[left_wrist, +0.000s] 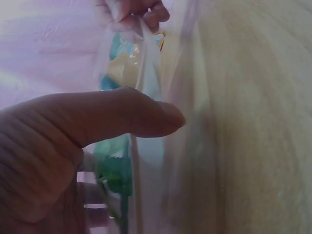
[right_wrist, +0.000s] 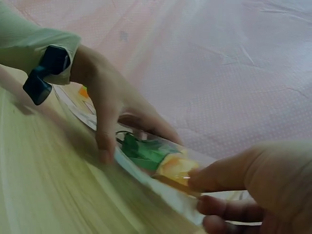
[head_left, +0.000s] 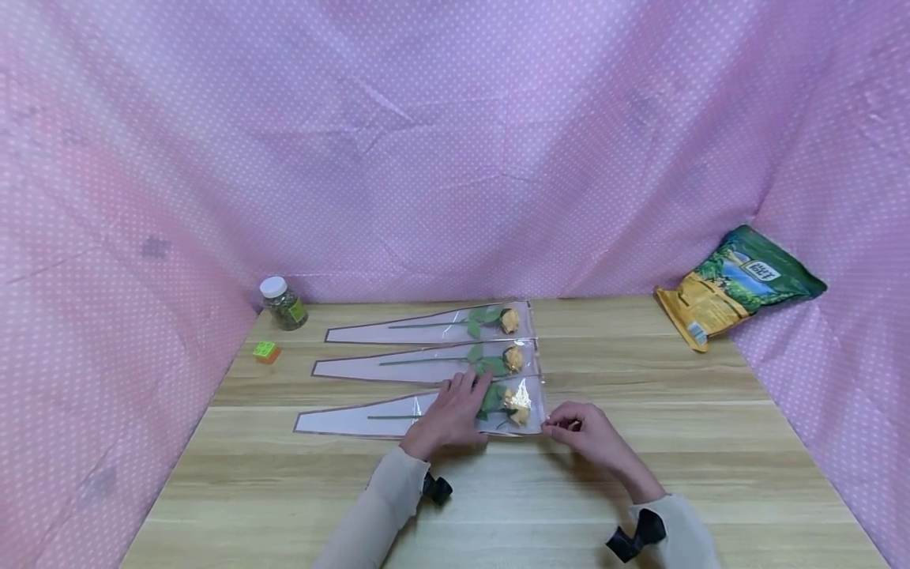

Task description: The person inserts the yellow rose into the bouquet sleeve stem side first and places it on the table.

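Observation:
Three single yellow roses lie in tapered clear flower sleeves with dark edging, stacked one behind another on the table, blooms to the right. My left hand (head_left: 453,412) rests spread over the nearest flower sleeve (head_left: 334,422), across the stem and leaves just left of its rose (head_left: 519,409). At the wide right end, my right hand (head_left: 588,436) pinches the sleeve's near corner between thumb and fingers. In the left wrist view, the sleeve's edge runs under my thumb (left_wrist: 131,114). The middle sleeve (head_left: 355,368) and the far sleeve (head_left: 362,334) lie flat behind.
A jar (head_left: 285,305) with a white lid stands at the back left, with a small green-and-orange block (head_left: 266,352) in front of it. A green-and-yellow bag (head_left: 739,286) leans at the back right. Pink dotted cloth (head_left: 455,158) hangs around the wooden table (head_left: 640,379).

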Tool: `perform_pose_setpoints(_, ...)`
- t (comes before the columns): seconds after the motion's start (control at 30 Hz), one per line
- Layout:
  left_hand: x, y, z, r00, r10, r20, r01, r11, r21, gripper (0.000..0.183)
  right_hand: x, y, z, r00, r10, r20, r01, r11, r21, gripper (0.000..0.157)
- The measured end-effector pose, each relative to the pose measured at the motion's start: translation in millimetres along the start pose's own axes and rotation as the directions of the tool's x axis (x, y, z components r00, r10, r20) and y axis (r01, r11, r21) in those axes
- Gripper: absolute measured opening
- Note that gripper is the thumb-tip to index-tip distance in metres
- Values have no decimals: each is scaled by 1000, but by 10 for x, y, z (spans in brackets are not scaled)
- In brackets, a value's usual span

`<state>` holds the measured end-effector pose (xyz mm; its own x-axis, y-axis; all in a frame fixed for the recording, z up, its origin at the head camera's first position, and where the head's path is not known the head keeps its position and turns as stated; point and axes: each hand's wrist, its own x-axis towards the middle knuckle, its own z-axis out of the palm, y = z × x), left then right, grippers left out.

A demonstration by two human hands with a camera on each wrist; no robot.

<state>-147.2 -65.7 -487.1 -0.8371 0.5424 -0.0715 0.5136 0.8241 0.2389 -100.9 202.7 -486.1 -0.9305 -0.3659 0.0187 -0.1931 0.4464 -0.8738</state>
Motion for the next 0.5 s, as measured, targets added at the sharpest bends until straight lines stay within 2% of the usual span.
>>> perform_pose_setpoints(0.2,-10,-6,-34,999,15,48,-14,1000,-22,107,-9,51,-50,998,-5,64,6,1000,-11,11)
perform_pose_setpoints(0.5,-38,-11,-44,999,22,47,-21,1000,-16,112,-19,60,-84,997,13,78,-8,997,-72,12)
